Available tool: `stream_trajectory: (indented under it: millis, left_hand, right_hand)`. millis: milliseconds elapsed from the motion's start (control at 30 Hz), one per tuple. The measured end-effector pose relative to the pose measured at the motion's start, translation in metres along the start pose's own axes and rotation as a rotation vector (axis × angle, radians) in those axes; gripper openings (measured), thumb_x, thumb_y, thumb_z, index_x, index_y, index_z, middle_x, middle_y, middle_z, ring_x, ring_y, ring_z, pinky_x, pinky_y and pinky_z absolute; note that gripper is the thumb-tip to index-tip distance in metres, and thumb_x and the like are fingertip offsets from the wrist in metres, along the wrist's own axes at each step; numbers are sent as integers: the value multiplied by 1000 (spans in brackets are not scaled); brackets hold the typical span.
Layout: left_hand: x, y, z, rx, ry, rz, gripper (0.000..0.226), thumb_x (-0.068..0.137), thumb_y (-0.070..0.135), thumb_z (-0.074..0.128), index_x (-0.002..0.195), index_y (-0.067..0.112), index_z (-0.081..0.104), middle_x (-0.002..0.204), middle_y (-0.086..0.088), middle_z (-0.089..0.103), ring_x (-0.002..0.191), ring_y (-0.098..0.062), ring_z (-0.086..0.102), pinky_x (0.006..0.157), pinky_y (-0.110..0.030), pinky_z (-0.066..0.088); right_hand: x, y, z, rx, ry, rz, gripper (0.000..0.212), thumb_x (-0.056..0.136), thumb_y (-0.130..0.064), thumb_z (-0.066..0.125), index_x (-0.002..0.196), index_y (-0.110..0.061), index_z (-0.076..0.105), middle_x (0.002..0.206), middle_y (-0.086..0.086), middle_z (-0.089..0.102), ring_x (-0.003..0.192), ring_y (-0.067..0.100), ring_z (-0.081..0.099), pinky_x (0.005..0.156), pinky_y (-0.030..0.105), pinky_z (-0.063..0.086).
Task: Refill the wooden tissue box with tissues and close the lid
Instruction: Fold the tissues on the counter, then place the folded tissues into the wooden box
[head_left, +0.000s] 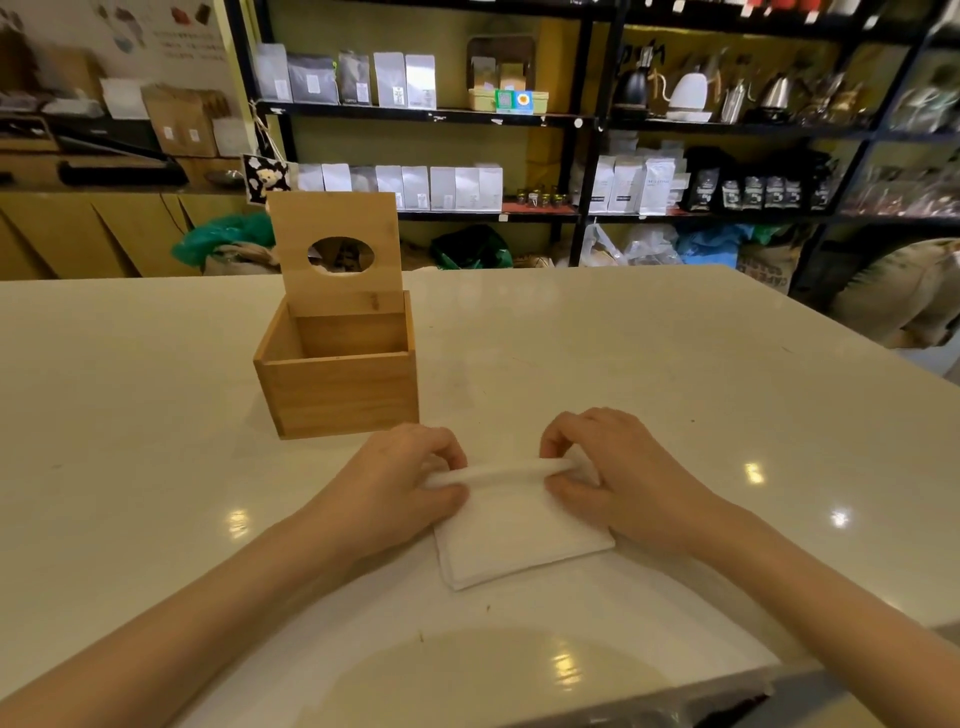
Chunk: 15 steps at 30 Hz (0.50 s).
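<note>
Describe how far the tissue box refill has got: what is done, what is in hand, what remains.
Done: the wooden box stands with its lid swung up; no tissues show inside. In hand: the left hand and right hand pinch the far edge of the tissue stack lying on the table. Left: putting the stack into the box and closing the lid.

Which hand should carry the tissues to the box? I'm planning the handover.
Left, probably. The wooden tissue box stands open ahead and to the left, nearer the left hand than the right hand. Both currently grip the tissue stack's far edge.
</note>
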<state>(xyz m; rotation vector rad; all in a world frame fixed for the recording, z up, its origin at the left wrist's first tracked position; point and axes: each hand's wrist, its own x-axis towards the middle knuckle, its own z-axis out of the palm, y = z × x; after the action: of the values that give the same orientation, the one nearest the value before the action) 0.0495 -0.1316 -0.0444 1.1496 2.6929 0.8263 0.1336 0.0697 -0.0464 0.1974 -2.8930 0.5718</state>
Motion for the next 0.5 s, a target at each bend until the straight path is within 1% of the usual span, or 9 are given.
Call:
stream_trajectory:
  millis: [67, 133, 200, 233, 267, 333, 400, 433, 500]
  left_hand:
    - [-1, 1, -6, -49, 33, -29, 10, 82, 27, 62, 88, 31, 56, 99, 10, 60, 93, -8, 52, 71, -17, 40]
    - [-2, 3, -13, -89, 72, -50, 11, 80, 24, 65, 85, 30, 57, 92, 10, 60, 90, -7, 54, 72, -17, 44]
    - [-2, 3, -21, -116, 116, -62, 12, 79, 22, 67, 84, 29, 59, 87, 12, 61, 88, -6, 55, 72, -15, 44]
    - [-2, 2, -25, -129, 141, -72, 12, 78, 22, 68, 84, 28, 61, 85, 14, 61, 87, -5, 56, 71, -13, 43]
    - [-3, 1, -30, -148, 161, -94, 12, 76, 23, 69, 84, 28, 63, 83, 16, 61, 84, -4, 57, 71, -13, 44]
    - [-5, -2, -41, -236, 184, -163, 10, 72, 23, 73, 80, 26, 68, 81, 13, 66, 79, -4, 60, 70, -18, 50]
    - [-8, -4, -55, -340, 196, -207, 7, 69, 22, 75, 74, 24, 70, 78, 9, 70, 75, -6, 65, 69, -22, 53]
    - [-9, -5, -62, -382, 209, -219, 6, 68, 21, 75, 72, 25, 72, 78, 9, 72, 75, -7, 66, 70, -24, 54]
    - [-10, -8, -76, -458, 275, -233, 4, 69, 21, 73, 71, 24, 73, 87, 10, 72, 81, -9, 66, 74, -27, 53]
  right_hand:
    - [3, -5, -4, 24, 16, 28, 15, 82, -28, 53, 95, -33, 49, 87, -17, 51, 80, -10, 40, 85, 23, 23]
    - [8, -9, -10, 64, 30, 82, 20, 81, -28, 60, 101, -30, 57, 89, -13, 56, 82, -7, 45, 84, 23, 28]
    - [14, -14, -18, 109, 36, 130, 16, 78, -27, 66, 94, -28, 64, 91, -4, 62, 85, 6, 53, 78, 24, 37]
    - [17, -18, -23, 134, 38, 146, 11, 77, -27, 68, 88, -27, 66, 90, -3, 64, 84, 9, 55, 73, 19, 38]
    - [21, -20, -27, 160, 45, 153, 6, 76, -27, 69, 82, -25, 68, 87, -4, 65, 81, 8, 55, 67, 12, 37]
    - [28, -26, -34, 210, 79, 145, 5, 74, -28, 72, 74, -27, 67, 84, -10, 64, 80, 2, 54, 63, 8, 37]
    - [35, -33, -40, 251, 126, 119, 11, 72, -31, 72, 70, -34, 63, 91, -16, 63, 90, 3, 52, 69, 11, 36]
    - [39, -36, -42, 272, 144, 105, 14, 72, -32, 72, 67, -38, 61, 95, -18, 62, 97, 4, 50, 75, 15, 36]
    - [49, -43, -44, 302, 157, 80, 16, 72, -33, 72, 65, -41, 60, 103, -19, 61, 108, 5, 46, 87, 24, 35]
